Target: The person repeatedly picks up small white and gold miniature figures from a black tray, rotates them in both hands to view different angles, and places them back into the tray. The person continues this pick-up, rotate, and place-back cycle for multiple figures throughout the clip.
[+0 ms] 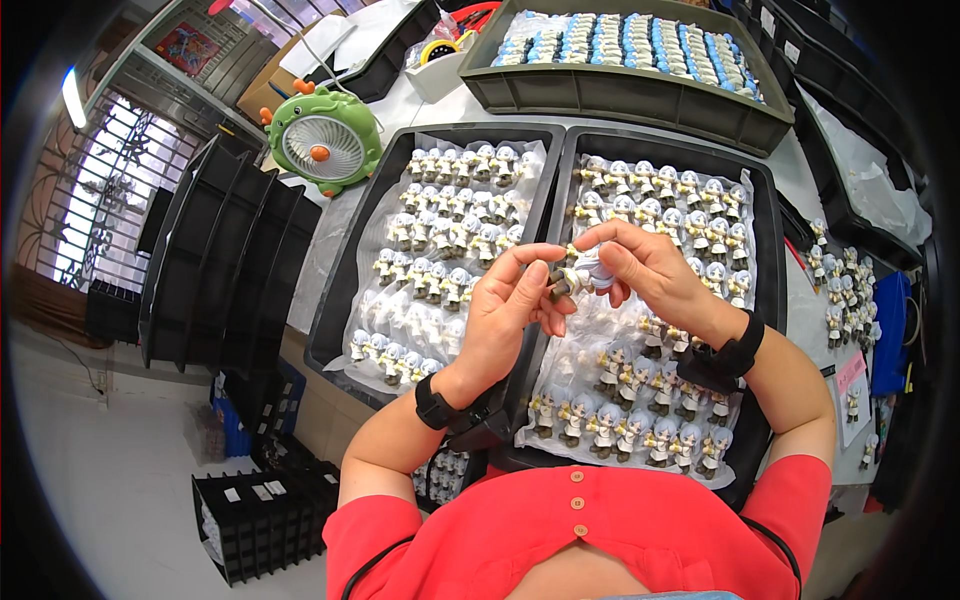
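Note:
Between my two hands is a small figurine (588,276) with pale blue-grey hair and dark feet, held tilted above the gap between two black trays. My left hand (518,292) pinches its foot end with thumb and fingers. Fingers of my right hand (648,268) close round the hair end. Beneath lie rows of similar figurines on white sheeting, in the left tray (328,330) and the right tray (768,230). My hands cover part of the right tray's rows. Both wrists wear black bands.
A green animal-shaped fan (322,140) stands behind the left tray. At the back is a large olive crate (620,105) with rows of blue-and-white pieces. Loose figurines (845,285) stand at the right beside a blue bin (892,335). Stacked black trays (215,260) rise at the left.

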Available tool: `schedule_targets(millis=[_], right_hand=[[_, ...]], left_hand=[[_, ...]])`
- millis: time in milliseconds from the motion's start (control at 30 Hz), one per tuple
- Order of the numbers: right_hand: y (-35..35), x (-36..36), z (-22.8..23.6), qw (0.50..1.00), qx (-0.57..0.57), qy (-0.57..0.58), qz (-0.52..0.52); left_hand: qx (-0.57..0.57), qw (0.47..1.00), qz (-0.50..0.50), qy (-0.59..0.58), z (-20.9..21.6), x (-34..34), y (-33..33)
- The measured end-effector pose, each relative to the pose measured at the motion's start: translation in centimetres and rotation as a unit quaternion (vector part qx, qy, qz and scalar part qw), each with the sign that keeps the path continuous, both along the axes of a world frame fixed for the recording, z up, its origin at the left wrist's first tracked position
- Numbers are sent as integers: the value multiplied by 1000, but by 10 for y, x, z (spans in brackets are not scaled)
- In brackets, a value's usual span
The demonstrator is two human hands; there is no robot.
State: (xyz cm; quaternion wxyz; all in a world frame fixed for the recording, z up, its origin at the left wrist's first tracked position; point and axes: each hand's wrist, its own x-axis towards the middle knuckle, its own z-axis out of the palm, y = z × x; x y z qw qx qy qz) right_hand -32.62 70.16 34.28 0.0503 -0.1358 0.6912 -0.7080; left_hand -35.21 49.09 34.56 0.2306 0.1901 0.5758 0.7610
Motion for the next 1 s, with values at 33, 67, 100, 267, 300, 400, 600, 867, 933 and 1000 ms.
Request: schedule_targets(millis=[33,67,100,267,300,400,600,867,933,1000], right_hand=[[0,0,-1,1000,-1,0,2],[0,-1,-2,1000,-2,1,4],[0,-1,-2,1000,-3,1,5],[0,-1,0,1000,1,-1,10],[0,-1,0,1000,1,-2,11],[0,-2,0,1000,2,-6,13],[0,-2,0,1000,12,-18,16],[-3,2,-3,994,64,-51,71],[-4,1,-6,993,67,-47,82],[-3,0,-5,993,81,-31,76]], left_hand=[[-1,1000,1,1,1,1,0],[-2,1000,1,1,1,1,1],[-2,1000,2,0,1,2,1],[-3,1000,4,-3,1,2,2],[-4,1000,5,-3,1,2,2],[-3,1000,3,-3,1,2,2],[-6,1000,-1,-2,1,2,2],[-29,1000,1,2,-1,0,1],[-31,1000,-1,0,-2,-1,1],[-29,1000,1,-1,-2,-1,1]])
